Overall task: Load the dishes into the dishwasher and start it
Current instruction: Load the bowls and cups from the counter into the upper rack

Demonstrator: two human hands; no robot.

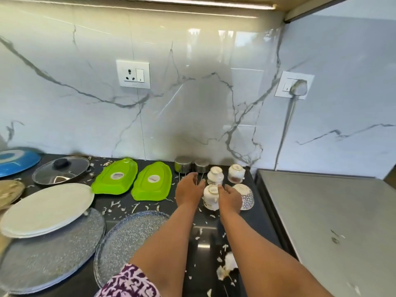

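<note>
1. A person stands at a dark kitchen counter (pixel 201 236), both bare forearms stretched forward over it toward a group of cups at the back right.
2. The left hand (pixel 188 188) lies palm down with fingers straight and close together, holding nothing. Its fingertips sit just beside the nearest white cup (pixel 211 197), and thin metal rods show under them; I cannot tell what those are.
3. The right hand (pixel 229 196) also reaches forward, fingers relaxed and slightly spread. Its fingertips touch the top of that nearest cup, which stands upside down between the two hands. The hand partly covers a blue patterned bowl (pixel 247 197) lying tilted on its right.
4. Behind these stand two more upturned white cups: one in the middle (pixel 215 175), one further right (pixel 235 173).
5. Against the marble wall, left of the cups, are two small steel bowls, upside down: a left one (pixel 182 165) and a right one (pixel 201 165).
6. Two bright green trays lie face down side by side, one to the left (pixel 114 175) and one nearer the hands (pixel 152 181).
7. Further left are a pan with a glass lid (pixel 62 170), a blue plate (pixel 17 160) at the edge, and white plates (pixel 47 209) stacked on a speckled grey platter (pixel 51 260).
8. A second speckled platter (pixel 126 239) lies at the front, partly under the left forearm.
9. White scraps are scattered across the counter.
10. At the right is a flat steel surface (pixel 325 213). I cannot tell whether it belongs to the dishwasher.
</note>
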